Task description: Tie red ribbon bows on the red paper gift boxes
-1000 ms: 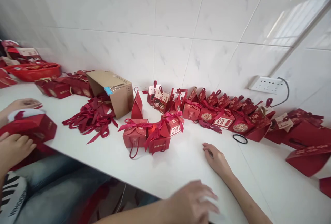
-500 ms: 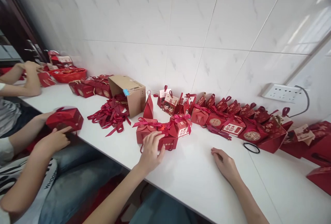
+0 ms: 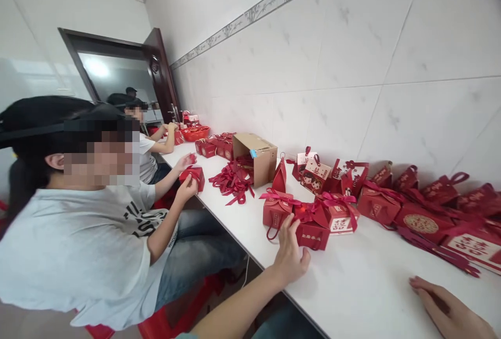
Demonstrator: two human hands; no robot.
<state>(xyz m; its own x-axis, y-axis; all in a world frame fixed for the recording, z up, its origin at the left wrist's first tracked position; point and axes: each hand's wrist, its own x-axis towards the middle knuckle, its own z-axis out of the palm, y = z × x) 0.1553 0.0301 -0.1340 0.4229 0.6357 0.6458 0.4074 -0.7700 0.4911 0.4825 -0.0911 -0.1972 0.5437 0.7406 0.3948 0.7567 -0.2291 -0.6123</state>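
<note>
My left hand rests at the near side of a red gift box, its fingers apart and the tips against the box's left end. Directly beside it stand a red gift box with a pink ribbon bow and a box with a white panel. Loose on the bare white tabletop lies my right hand, fingers slightly bent and holding nothing. A bundle of dark red ribbons lies beyond it, in front of a row of red gift boxes.
A cardboard carton lies on its side with a heap of red ribbons at its opening. On the left a co-worker handles a red box. Farther off, another person sits near a red basin.
My view has swung left, bringing the co-workers and the door into sight. The nearest co-worker has lifted one hand off the red box. My own hands have hardly moved on the table.
</note>
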